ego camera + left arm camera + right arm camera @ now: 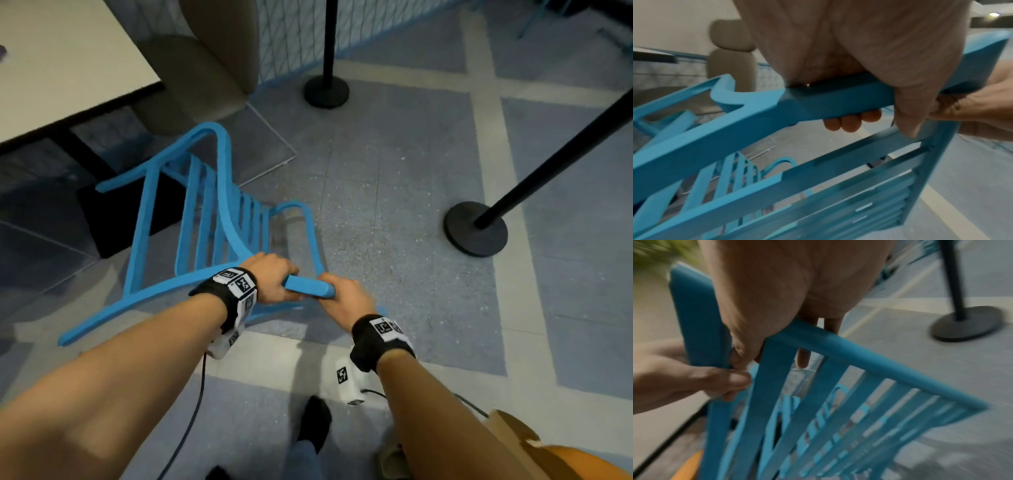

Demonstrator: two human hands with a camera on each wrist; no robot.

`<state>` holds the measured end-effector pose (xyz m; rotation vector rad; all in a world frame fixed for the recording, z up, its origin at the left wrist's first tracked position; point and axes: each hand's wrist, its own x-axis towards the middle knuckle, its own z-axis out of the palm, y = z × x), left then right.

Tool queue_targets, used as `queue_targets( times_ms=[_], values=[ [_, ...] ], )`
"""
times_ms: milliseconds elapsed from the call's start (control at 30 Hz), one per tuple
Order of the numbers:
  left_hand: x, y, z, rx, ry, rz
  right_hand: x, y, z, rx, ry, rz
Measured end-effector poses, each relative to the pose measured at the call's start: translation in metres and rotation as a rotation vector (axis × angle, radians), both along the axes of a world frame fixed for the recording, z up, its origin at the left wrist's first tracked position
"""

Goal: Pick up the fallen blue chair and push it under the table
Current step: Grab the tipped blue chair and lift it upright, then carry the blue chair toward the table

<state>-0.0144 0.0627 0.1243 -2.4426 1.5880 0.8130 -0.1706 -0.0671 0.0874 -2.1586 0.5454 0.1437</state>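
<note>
Both hands grasp the tilted blue slatted chair [205, 219] by its top rail. Left hand [270, 279] and right hand [346, 296] wrap fingers around it, beside the white table [68, 61].

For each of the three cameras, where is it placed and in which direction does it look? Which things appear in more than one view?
Head: worn on the head, looks down at the blue chair, table, both forearms, left hand, right hand, a foot.
Left wrist: looks along the left hand, whose fingers curl around the chair's top rail.
Right wrist: looks along the right hand toward a black stanchion.
Shared: all three show the chair; each wrist view also shows the other hand.
</note>
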Motion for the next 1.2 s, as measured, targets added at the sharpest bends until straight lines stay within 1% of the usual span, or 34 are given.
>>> queue_targets(
  times_ms=[67, 133, 200, 233, 267, 300, 366, 400, 466, 566, 666, 733, 833, 933, 966, 1033, 1099, 1166, 1199],
  values=[
    [0.01, 0.04, 0.028, -0.013, 0.0, 0.103, 0.021, 0.037, 0.031, -0.042, -0.063, 0.098],
    [0.018, 0.082, 0.053, -0.011, 0.011, 0.169, 0.039, 0.079, 0.052, -0.045, -0.13, 0.149],
    [0.027, 0.126, 0.071, -0.01, 0.006, 0.229, 0.049, 0.116, 0.06, -0.011, -0.171, 0.13],
    [0.031, 0.147, 0.078, -0.01, 0.003, 0.256, 0.05, 0.128, 0.055, 0.003, -0.158, 0.117],
    [0.034, 0.17, 0.085, -0.011, 0.0, 0.281, 0.049, 0.138, 0.047, 0.005, -0.118, 0.125],
    [0.036, 0.193, 0.09, -0.011, -0.003, 0.306, 0.046, 0.145, 0.037, -0.017, -0.039, 0.155],
    [0.042, 0.236, 0.096, -0.021, -0.006, 0.338, 0.04, 0.157, 0.018, -0.121, 0.143, 0.296],
    [0.043, 0.255, 0.098, -0.022, -0.008, 0.346, 0.039, 0.165, 0.015, -0.171, 0.199, 0.367],
    [0.043, 0.284, 0.106, -0.049, -0.008, 0.358, 0.047, 0.188, 0.021, -0.243, 0.214, 0.455],
    [0.041, 0.311, 0.128, -0.08, -0.03, 0.376, 0.063, 0.223, 0.041, -0.286, 0.195, 0.463],
    [0.036, 0.332, 0.154, -0.071, -0.094, 0.343, 0.074, 0.252, 0.055, -0.333, 0.204, 0.484],
    [0.03, 0.345, 0.164, -0.062, -0.12, 0.326, 0.073, 0.269, 0.061, -0.371, 0.22, 0.523],
    [0.015, 0.361, 0.162, 0.012, -0.21, 0.257, 0.068, 0.288, 0.069, -0.401, 0.238, 0.541],
    [-0.002, 0.367, 0.15, 0.062, -0.383, 0.099, 0.064, 0.304, 0.079, -0.437, 0.219, 0.56],
    [-0.005, 0.369, 0.146, 0.097, -0.412, 0.072, 0.063, 0.312, 0.082, -0.457, 0.219, 0.583],
    [-0.005, 0.377, 0.141, 0.199, -0.418, 0.073, 0.062, 0.331, 0.091, -0.508, 0.207, 0.661],
    [-0.001, 0.394, 0.139, 0.255, -0.411, 0.109, 0.064, 0.348, 0.097, -0.544, 0.194, 0.725],
    [0.006, 0.412, 0.14, 0.265, -0.419, 0.138, 0.071, 0.36, 0.1, -0.533, 0.183, 0.724],
    [0.008, 0.419, 0.142, 0.264, -0.406, 0.166, 0.074, 0.365, 0.1, -0.49, 0.18, 0.698]
  ],
)
